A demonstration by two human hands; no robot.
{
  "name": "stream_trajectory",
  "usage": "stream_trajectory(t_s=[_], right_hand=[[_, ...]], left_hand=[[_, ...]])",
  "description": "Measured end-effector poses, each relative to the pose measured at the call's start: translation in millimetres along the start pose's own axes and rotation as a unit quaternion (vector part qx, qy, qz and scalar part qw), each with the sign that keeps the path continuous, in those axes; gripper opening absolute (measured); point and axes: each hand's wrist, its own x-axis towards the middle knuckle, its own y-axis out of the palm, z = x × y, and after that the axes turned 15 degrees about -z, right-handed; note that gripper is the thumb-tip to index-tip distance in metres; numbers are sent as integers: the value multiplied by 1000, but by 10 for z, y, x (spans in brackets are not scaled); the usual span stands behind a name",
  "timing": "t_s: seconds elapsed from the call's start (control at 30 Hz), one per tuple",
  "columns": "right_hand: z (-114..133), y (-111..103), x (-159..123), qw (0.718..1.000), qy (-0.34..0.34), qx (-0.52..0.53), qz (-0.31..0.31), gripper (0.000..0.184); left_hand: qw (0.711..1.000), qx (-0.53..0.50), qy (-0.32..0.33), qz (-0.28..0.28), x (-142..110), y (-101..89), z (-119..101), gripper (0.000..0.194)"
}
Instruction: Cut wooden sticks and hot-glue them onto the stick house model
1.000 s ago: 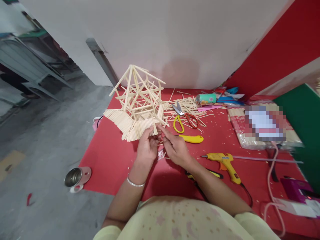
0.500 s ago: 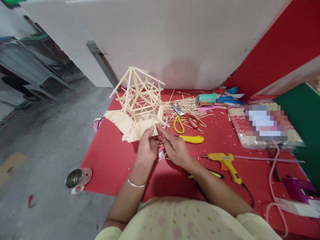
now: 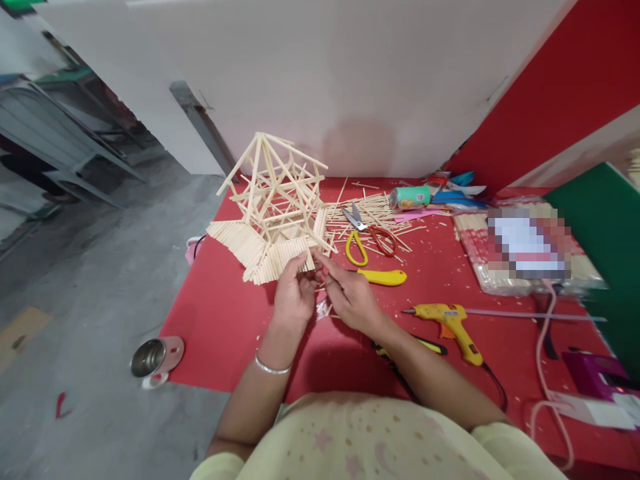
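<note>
A stick house frame (image 3: 275, 200) with slatted roof panels stands at the left of the red table (image 3: 225, 320). My left hand (image 3: 294, 297) and my right hand (image 3: 350, 297) meet just in front of the near roof panel (image 3: 280, 259). Both have fingers pinched together at the panel's right edge, on a thin stick too small to make out clearly. A silver bangle is on my left wrist.
Loose sticks (image 3: 370, 213), scissors (image 3: 367, 235), a yellow cutter (image 3: 383, 277) and a yellow glue gun (image 3: 450, 320) with its cord lie to the right. A wrapped stick pack (image 3: 525, 260) sits far right. A steel cup (image 3: 147, 357) stands on the floor by the table's left corner.
Nothing has visibly changed apart from a slight shift of the camera; both hands stay pinched at the roof panel's edge.
</note>
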Motion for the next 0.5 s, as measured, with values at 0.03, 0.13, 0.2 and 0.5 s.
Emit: stream_trajectory(t_s=[0.03, 0.13, 0.2, 0.5], right_hand=[[-4, 2, -2, 1000, 0, 0, 0, 57], [-18, 6, -9, 1000, -3, 3, -1, 57], [-20, 6, -9, 1000, -5, 4, -1, 57], [9, -2, 6, 1000, 0, -7, 1, 56]], left_hand=[[1000, -1, 1, 2, -4, 0, 0, 15], [1000, 3, 2, 2, -15, 7, -3, 17], [1000, 2, -2, -1, -23, 17, -10, 18], [1000, 0, -10, -14, -41, 42, -26, 17]])
